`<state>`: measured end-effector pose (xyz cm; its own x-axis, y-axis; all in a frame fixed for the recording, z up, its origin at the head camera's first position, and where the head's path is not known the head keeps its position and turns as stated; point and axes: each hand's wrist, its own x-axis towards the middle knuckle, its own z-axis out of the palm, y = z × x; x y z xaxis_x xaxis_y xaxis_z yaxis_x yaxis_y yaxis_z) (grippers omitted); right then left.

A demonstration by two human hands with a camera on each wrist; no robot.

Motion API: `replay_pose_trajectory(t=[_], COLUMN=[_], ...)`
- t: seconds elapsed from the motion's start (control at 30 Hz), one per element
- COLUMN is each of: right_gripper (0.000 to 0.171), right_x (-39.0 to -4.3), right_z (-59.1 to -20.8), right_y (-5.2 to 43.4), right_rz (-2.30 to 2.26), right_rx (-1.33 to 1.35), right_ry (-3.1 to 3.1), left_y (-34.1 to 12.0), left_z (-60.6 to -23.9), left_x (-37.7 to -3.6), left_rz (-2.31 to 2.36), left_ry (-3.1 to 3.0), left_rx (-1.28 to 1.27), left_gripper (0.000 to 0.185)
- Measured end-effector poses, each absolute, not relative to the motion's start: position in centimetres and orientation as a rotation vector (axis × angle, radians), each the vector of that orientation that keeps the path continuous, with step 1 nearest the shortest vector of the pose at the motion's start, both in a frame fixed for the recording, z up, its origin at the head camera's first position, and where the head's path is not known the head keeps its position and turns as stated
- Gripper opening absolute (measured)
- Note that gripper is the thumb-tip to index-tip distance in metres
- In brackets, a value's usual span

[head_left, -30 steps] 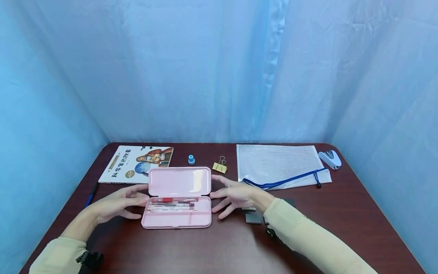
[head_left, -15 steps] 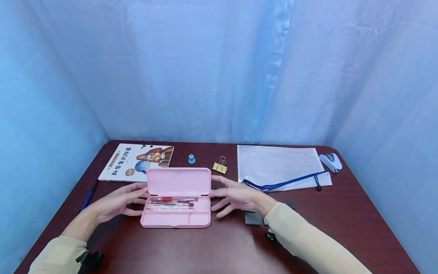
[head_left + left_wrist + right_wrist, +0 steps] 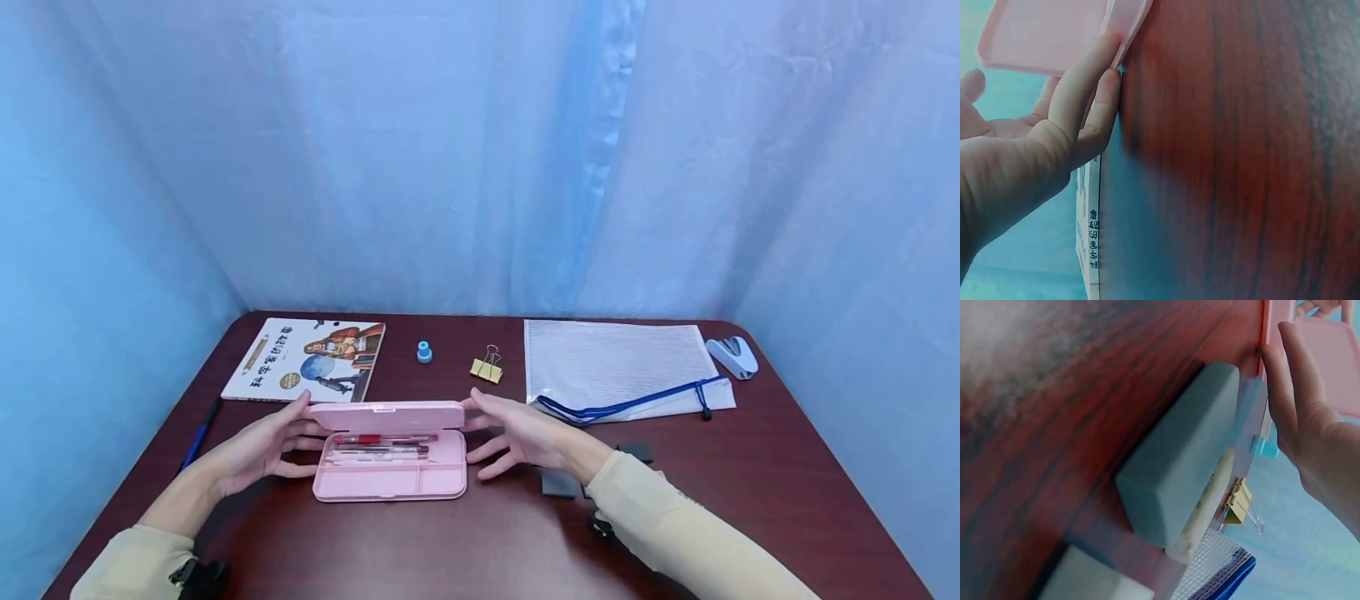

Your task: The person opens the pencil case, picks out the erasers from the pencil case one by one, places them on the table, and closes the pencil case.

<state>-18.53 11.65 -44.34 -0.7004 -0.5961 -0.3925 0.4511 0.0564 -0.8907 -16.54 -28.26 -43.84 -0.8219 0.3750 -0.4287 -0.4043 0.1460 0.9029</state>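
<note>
We see a pink pencil case (image 3: pixel 390 454) lying on the dark red worktop (image 3: pixel 480 542), near its middle and close to the person, with its lid (image 3: pixel 387 415) tilted about halfway down over the tray. In the tray lie some pens (image 3: pixel 382 445), one of them red. The left hand (image 3: pixel 258 444) is at the left end of the lid and the right hand (image 3: pixel 525 433) at the right end — both with fingers straight and relaxed, touching the lid's edges, not curled around it. In the left wrist view the fingers (image 3: pixel 1088 94) press flat on the lid's outer side; in the right wrist view the same on the other end. Behind the case, from left to right, there are a picture book (image 3: pixel 306 360), a small blue cap-like piece (image 3: pixel 424 352), a yellow binder clip (image 3: pixel 487 367), a white mesh zip pouch (image 3: pixel 618 365) and a white stapler (image 3: pixel 732 356). A blue pen (image 3: pixel 198 435) lies at the left edge, and grey erasers (image 3: pixel 561 482) sit just beside the right forearm.
</note>
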Motion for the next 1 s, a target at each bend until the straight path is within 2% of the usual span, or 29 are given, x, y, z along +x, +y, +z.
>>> replay_pose_trajectory(t=[0.13, 0.33, 0.63, 1.0], right_gripper=[0.064, 0.072, 0.074, 0.073], right_x=[-18.4, -17.9, -16.4, -16.1], right_z=[-44.8, -45.1, -44.7, -45.1], right_y=[11.4, 11.0, 10.7, 10.2], right_rz=[-1.728, -1.643, -1.443, -1.423], right_rx=[-0.158, -0.153, -0.220, -0.257], right_ry=[1.633, 1.708, 1.802, 1.861], left_y=[-28.5, -29.1, -28.5, -27.9], left_z=[-44.1, -44.7, -45.2, -44.9], left_x=[-16.4, -16.2, -16.3, -16.2], left_rz=[1.725, 1.684, 1.603, 1.536], left_ry=[1.853, 1.866, 1.965, 2.027], left_rx=[0.006, 0.099, 0.129, 0.139], left_gripper=[0.077, 0.058, 0.069, 0.068])
